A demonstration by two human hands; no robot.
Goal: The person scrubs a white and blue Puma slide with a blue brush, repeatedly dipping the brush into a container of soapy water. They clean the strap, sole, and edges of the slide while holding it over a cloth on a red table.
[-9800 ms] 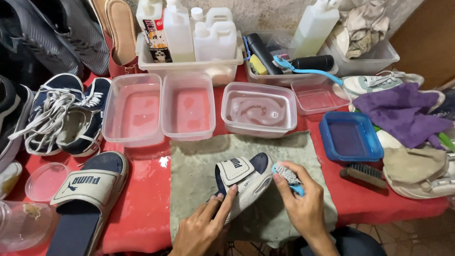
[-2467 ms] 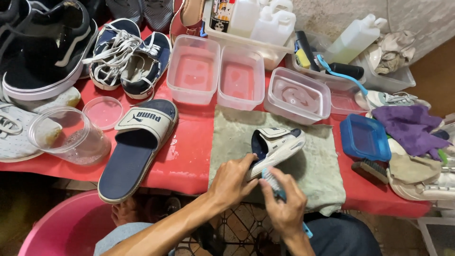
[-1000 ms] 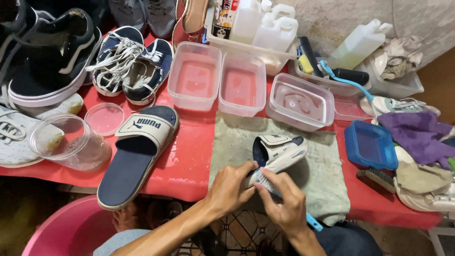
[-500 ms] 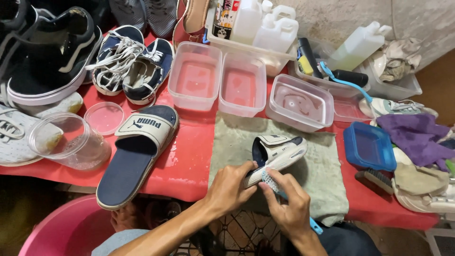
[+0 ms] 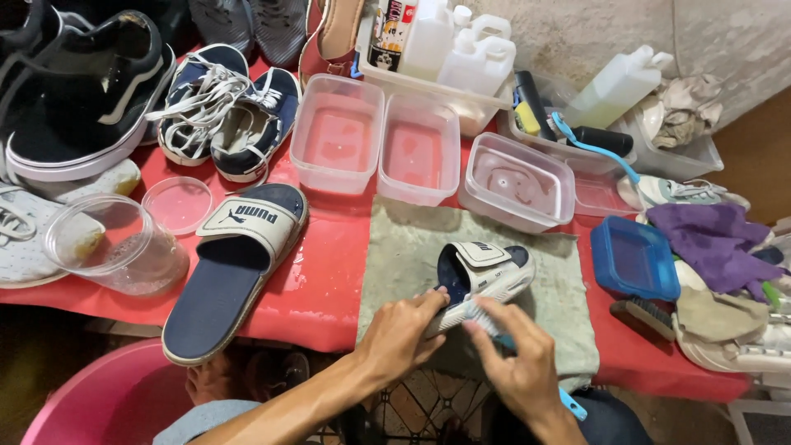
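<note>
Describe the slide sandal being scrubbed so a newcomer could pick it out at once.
On the red table, find the grey towel at the front edge. The slide lies on it, tipped on its side, the left hand holding it. Unlike its mate, flat on bare table, it has a brush against its sole.

The right hand (image 5: 515, 363) covers most of the brush (image 5: 568, 402); only its blue handle end and a few bristles show. The left hand (image 5: 400, 330) hides the near end of the slide sandal (image 5: 482, 276). At the left edge, the black sneaker (image 5: 74, 99) and white shoe (image 5: 25, 239) are cut off. The pink tub (image 5: 99, 404) runs off the bottom edge. Far bottles (image 5: 445, 37) lose their tops.
</note>
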